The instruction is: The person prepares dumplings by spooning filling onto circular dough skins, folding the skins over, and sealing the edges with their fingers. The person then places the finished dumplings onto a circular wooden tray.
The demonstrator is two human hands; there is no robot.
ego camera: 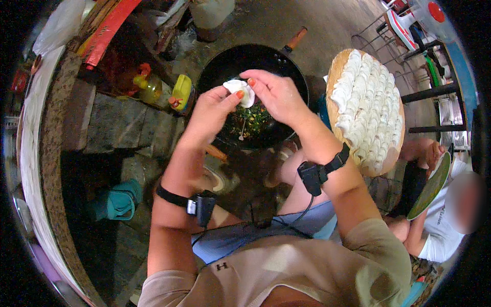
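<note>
Over a black wok (215, 63) my left hand (215, 111) pinches a white dumpling wrapper (245, 96) between thumb and fingers. The fingers of my right hand (274, 92) are at the wrapper's upper right edge and touch it. Whether the wrapper encloses any filling cannot be told. Chopped green and yellow filling (251, 121) lies in the wok, with a thin spoon handle (242, 132) showing in it. To the right, a round wooden board (334, 78) bears rows of folded white dumplings (368, 107).
A yellow-green jug (182, 90) and an oil bottle (153, 88) stand left of the wok. A teal plastic container (124, 199) is lower left. At the right, a seated person (441, 230) holds a green round tray (431, 188). A fan (433, 19) stands upper right.
</note>
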